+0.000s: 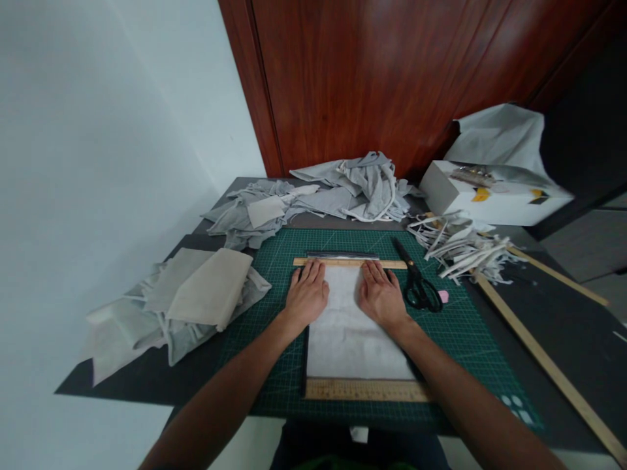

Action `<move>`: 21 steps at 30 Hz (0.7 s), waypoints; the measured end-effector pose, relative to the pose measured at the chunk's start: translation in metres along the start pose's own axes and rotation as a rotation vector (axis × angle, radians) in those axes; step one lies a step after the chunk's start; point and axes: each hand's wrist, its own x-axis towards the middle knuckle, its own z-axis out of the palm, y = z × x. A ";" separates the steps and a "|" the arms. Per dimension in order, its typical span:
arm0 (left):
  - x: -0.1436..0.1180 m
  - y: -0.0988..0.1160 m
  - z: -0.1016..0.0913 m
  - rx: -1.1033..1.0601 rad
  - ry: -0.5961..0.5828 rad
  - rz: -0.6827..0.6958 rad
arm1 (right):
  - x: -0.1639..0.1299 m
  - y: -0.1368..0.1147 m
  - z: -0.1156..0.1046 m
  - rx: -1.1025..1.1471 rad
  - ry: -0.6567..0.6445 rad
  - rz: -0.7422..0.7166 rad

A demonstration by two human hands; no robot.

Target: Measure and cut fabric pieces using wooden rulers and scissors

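A piece of pale grey-white fabric [360, 346] lies flat on a green cutting mat [460, 352]. Across its far end runs a thin wooden ruler [343, 262]. My left hand [308, 294] rests on the fabric's left edge, its fingertips on this ruler. On the right edge, my right hand [382, 295] lies with its fingertips against the same ruler. Both hands have their fingers stretched out, pressing down and gripping nothing. A wider wooden ruler [362, 390] sits along the fabric's near end. Dark edges show around the fabric; what they belong to is unclear.
Black scissors [418, 287] lie right of my right hand, beside a small pink piece [443, 296]. Fabric pieces [206, 287] are heaped at left, more [362, 186] at the back. Fabric strips [460, 245], a long wooden stick [543, 359] and a white box [499, 196] are at right.
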 end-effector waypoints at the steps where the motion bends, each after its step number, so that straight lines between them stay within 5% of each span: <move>1: 0.000 0.000 0.000 -0.005 -0.002 0.000 | 0.000 0.000 0.000 0.000 0.002 -0.002; 21: 0.005 -0.002 -0.002 0.033 0.006 0.015 | 0.005 -0.001 -0.006 0.039 -0.070 0.033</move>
